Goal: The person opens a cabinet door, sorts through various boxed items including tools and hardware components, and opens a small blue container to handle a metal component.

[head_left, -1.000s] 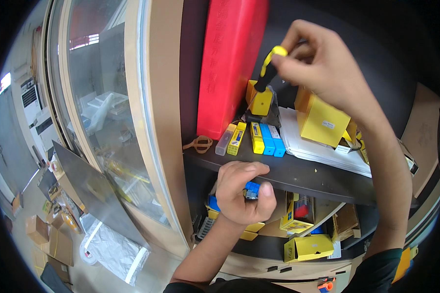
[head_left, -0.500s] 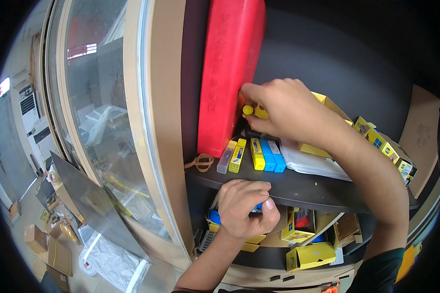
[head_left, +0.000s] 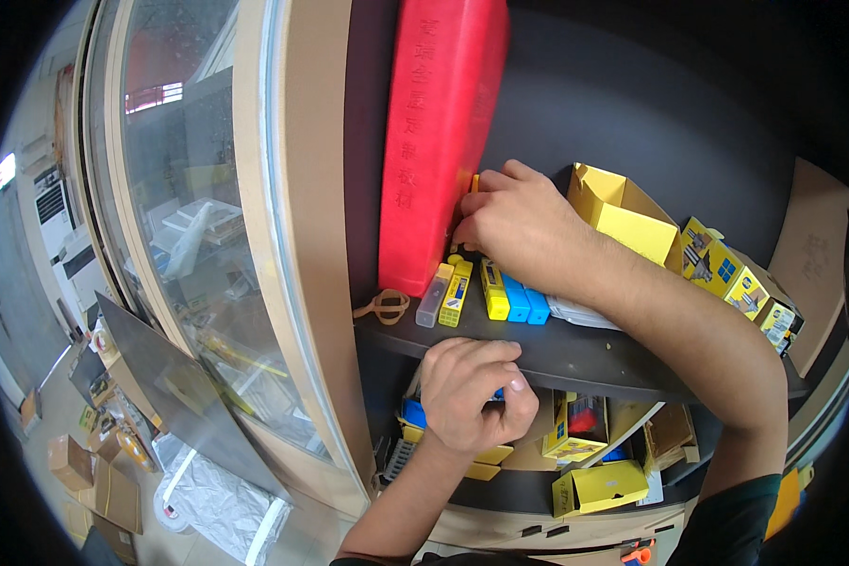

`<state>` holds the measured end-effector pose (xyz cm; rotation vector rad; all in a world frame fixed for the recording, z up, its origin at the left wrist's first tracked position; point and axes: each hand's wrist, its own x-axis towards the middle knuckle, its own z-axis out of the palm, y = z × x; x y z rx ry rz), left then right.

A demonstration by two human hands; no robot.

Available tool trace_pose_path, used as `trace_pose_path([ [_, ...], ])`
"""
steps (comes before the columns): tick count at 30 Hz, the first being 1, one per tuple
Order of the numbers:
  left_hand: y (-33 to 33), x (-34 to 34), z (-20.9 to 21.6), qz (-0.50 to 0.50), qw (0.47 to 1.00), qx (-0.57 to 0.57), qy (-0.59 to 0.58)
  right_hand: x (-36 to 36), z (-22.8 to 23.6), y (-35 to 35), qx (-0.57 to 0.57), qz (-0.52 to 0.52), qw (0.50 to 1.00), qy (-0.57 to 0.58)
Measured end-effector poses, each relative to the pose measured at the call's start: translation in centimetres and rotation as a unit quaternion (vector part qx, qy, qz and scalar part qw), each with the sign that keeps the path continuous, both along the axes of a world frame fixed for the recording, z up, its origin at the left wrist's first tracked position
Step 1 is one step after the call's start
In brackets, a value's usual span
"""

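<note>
My right hand (head_left: pixel 517 224) reaches over the upper shelf, beside a tall red plastic case (head_left: pixel 434 151). Its fingers are curled together, a small orange-yellow piece (head_left: pixel 474 183) showing at them; most of what they grip is hidden. Below them on the shelf stand a clear grey narrow case (head_left: pixel 434 297), a slim yellow case (head_left: pixel 456 294), a wider yellow case (head_left: pixel 494 291) and blue cases (head_left: pixel 526 300). My left hand (head_left: pixel 467 396) is curled closed just below the shelf's front edge. Something blue shows between its thumb and fingers; I cannot tell whether it is held.
An open yellow box (head_left: pixel 637 226) and printed yellow boxes (head_left: pixel 726 269) stand behind my right forearm. A tan looped band (head_left: pixel 384 307) lies near the cabinet side. The lower shelf holds more boxes, including a yellow one (head_left: pixel 602 491). A glass-fronted cabinet door (head_left: pixel 184 189) is at left.
My right hand has moved lower and slightly left, uncovering the open yellow box. The round yellow end between its fingers is out of sight now. My left hand has barely moved.
</note>
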<state>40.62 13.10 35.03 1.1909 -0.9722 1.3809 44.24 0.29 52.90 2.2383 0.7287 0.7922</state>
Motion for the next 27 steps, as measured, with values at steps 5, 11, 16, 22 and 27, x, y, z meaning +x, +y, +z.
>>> trace_pose_path([
  [5,0.0,0.0,0.1,-0.004,1.0,-0.009,-0.004,-1.3,0.1,0.5,0.176,0.054,0.976,0.119],
  [11,0.0,-0.1,0.0,-0.003,1.0,-0.006,-0.012,-4.0,0.6,2.3,0.284,-0.021,0.914,0.289],
  [16,0.2,-0.1,-0.1,-0.009,1.0,-0.006,-0.017,-5.7,1.6,1.8,0.263,-0.004,0.912,0.314],
  [22,0.2,-0.3,-0.2,-0.015,1.0,-0.001,-0.012,-7.3,1.7,0.5,0.251,-0.051,0.92,0.297],
  [27,0.2,-0.4,0.0,-0.016,1.0,0.0,-0.011,-8.2,2.3,-0.1,0.281,-0.08,0.916,0.275],
])
